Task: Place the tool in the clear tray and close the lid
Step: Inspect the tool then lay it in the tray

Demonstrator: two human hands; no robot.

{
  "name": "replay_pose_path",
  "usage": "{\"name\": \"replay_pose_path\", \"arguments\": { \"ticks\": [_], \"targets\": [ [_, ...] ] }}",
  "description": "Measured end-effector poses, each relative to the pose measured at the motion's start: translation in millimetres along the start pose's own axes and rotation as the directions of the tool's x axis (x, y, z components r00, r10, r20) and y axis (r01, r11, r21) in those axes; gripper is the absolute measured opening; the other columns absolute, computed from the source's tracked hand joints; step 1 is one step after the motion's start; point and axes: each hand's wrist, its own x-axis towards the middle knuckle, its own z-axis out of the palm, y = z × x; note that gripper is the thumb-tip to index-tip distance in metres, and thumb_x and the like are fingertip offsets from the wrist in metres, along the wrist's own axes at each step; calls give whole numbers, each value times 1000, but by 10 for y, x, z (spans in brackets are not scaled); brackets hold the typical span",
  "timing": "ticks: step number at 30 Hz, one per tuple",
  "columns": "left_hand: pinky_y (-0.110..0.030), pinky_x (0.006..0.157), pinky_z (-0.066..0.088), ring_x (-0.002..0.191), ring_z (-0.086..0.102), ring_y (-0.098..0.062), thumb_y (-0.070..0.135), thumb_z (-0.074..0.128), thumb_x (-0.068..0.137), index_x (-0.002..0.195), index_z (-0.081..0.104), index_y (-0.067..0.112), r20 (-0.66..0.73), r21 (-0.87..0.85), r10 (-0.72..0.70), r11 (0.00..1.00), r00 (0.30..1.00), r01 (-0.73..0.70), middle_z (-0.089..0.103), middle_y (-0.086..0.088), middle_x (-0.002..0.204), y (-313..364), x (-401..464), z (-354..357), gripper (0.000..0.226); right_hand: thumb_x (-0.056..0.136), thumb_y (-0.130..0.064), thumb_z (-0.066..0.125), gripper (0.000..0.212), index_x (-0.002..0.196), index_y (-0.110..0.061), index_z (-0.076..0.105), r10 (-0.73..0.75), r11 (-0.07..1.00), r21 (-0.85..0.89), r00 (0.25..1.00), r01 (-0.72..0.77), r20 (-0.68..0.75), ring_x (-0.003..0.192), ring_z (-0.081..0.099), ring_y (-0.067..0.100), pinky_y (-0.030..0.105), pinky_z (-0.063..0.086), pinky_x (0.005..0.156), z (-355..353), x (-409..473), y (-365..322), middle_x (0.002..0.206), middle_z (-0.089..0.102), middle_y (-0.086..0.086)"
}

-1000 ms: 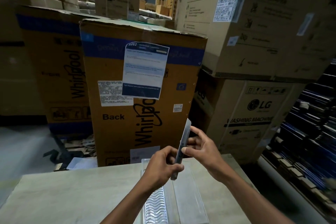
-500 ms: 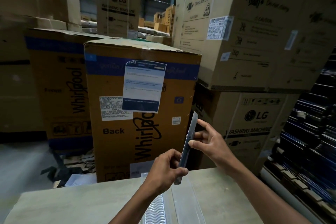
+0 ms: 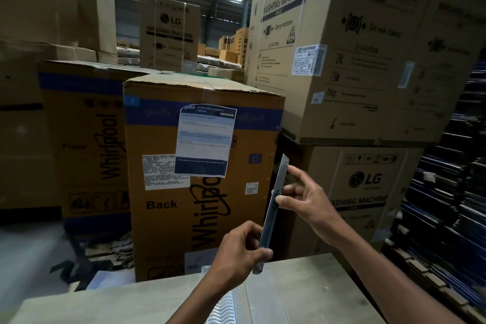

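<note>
I hold a long, thin grey-blue tool nearly upright in front of me, above the table. My left hand grips its lower end. My right hand pinches its middle with thumb and fingers, index finger touching near the top. The clear tray lies open on the table below my hands, with a ribbed insert on its left half and a flat clear half to the right; my arms hide parts of it.
The pale table top fills the bottom of the view. Tall Whirlpool cartons and stacked LG washing machine cartons stand close behind it. Dark stacked goods line the right side. Debris lies on the floor at left.
The view has tilted upward, so the table and tray sit lower in frame. Both hands keep hold of the tool, and my right fingers have shifted higher along it.
</note>
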Motion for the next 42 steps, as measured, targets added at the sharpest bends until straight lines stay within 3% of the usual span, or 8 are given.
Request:
{"name": "replay_pose_path", "arguments": {
  "ticks": [17,22,26,36,42],
  "targets": [
    [-17,64,51,72,55,-6,19,78,85,100,62,24,-18,-10,13,1000,1000,-13,56,6,82,67,24,28,22,86,-10,77,85,154,-30,30,-12,1000,-1,1000,12,13,107,71,25,51,56,97,-38,-4,-51,107,68,13],
    [-33,75,63,83,64,-17,20,78,86,102,63,26,-4,-60,10,998,1000,-10,62,-1,90,102,61,15,23,84,-15,78,85,153,-33,31,-19,1000,-21,999,20,29,109,70,25,52,55,99,6,-36,-25,108,69,13],
    [-45,79,63,93,69,-25,22,78,85,99,62,30,-6,-64,23,998,1000,-23,66,-1,93,143,94,-3,23,85,-13,77,83,152,-34,32,-32,999,-11,999,32,37,109,70,25,53,54,100,24,-61,-27,107,70,14],
    [-42,84,64,91,73,-14,21,77,86,104,64,28,-3,-143,31,989,1000,-31,72,1,97,278,181,-76,24,83,-14,79,85,151,-36,34,-48,999,16,998,48,44,107,71,29,53,57,96,35,-76,-94,106,66,19],
    [-26,75,63,91,78,-16,9,72,89,114,61,17,38,-361,38,932,999,-21,78,-8,103,407,201,-158,29,82,-12,80,85,151,-32,34,-55,998,34,997,53,55,104,71,29,52,56,96,62,-95,-167,107,69,18]
  ]
}}
